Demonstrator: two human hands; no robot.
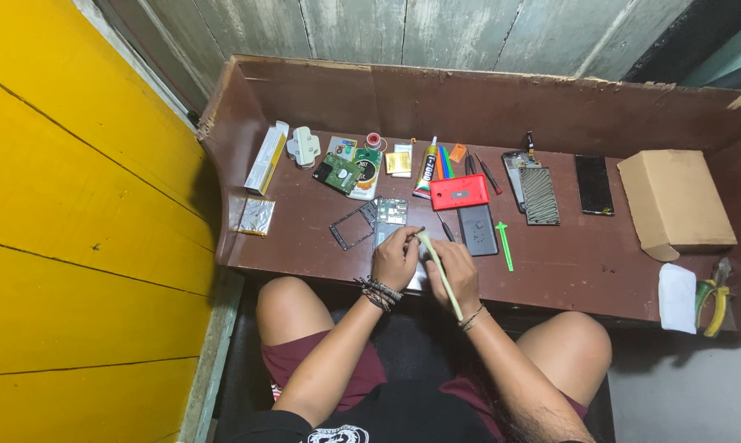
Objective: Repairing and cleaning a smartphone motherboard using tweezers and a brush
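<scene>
Both hands worked at the bench's near edge. Right hand [455,275] gripped a pale brush [439,271]; left hand [395,258] pressed closed on a phone part [384,234] (mostly hidden). Loose frame [352,226] and circuit board [392,211] lay apart: stripped down, reassembly not begun.

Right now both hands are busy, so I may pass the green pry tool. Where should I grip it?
Grip the green pry tool at mid-shaft, from above. It lies flat on the desk, thin and straight, clear of the dark phone beside it, with bare wood along both sides.
</scene>
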